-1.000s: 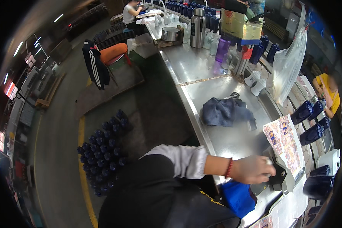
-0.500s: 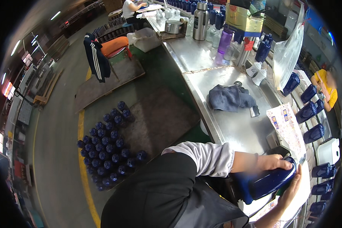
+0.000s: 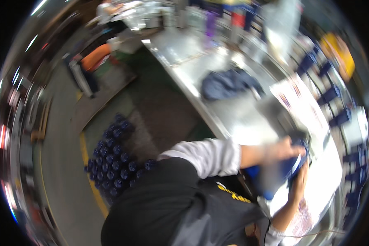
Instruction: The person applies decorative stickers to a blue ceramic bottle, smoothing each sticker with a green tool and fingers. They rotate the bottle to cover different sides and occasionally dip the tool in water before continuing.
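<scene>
Metal tabletop (image 3: 244,119) flanks grey floor (image 3: 63,168); left hand (image 3: 287,150) and right hand (image 3: 301,180) clasp blue bottle (image 3: 290,167).

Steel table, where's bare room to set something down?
Bare steel shows between the blue-grey cloth and left sleeve, and from cloth toward the purple bottle. Crowded: around the blue bottle, with left hand and right hand on it.
</scene>
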The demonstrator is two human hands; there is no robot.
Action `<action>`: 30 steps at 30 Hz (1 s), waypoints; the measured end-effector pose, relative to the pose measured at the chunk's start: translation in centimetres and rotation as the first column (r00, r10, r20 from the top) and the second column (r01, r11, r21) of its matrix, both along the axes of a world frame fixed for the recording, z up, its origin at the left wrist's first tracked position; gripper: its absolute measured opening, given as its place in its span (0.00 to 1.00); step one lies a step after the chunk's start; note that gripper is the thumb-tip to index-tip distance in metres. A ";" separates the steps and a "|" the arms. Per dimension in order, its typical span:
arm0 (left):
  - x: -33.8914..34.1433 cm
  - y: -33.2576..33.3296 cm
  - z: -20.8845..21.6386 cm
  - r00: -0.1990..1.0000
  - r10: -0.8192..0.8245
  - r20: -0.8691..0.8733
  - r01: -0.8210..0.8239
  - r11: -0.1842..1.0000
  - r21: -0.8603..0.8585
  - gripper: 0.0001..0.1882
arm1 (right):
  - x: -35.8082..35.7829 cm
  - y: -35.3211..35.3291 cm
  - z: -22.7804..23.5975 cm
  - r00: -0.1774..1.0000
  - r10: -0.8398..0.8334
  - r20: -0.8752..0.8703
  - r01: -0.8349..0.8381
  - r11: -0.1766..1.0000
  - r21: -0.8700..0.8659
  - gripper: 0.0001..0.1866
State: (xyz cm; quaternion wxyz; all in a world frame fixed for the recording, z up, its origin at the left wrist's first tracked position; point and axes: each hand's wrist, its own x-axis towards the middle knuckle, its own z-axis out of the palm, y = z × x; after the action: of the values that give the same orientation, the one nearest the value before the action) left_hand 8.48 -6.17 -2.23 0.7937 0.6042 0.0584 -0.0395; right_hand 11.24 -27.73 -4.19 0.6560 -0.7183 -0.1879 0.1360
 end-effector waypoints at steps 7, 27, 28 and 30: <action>-1.3 1.8 1.9 0.973 -0.229 0.022 0.224 0.921 -0.319 0.22 | -2.2 3.0 2.3 0.992 -0.099 0.073 0.104 0.993 -0.059 0.32; -0.6 2.5 1.0 0.927 -0.369 0.064 0.371 0.881 -0.292 0.31 | -8.9 -17.7 3.0 0.797 -0.134 0.589 0.596 0.335 -0.730 0.19; -0.6 2.6 0.9 0.931 -0.358 0.065 0.361 0.888 -0.284 0.31 | -9.0 -18.5 2.7 0.826 -0.123 0.551 0.564 0.223 -0.795 0.21; -0.6 2.4 1.1 0.932 -0.354 0.081 0.361 0.880 -0.310 0.31 | -9.1 -18.5 1.5 0.778 0.023 0.628 0.615 0.180 -0.768 0.24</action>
State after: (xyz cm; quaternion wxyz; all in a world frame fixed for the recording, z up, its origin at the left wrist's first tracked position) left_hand 7.91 -3.74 -1.12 0.8606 0.4684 -0.0699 -0.1874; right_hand 2.14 -46.26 -2.64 0.0165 -0.9906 -0.0783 -0.1110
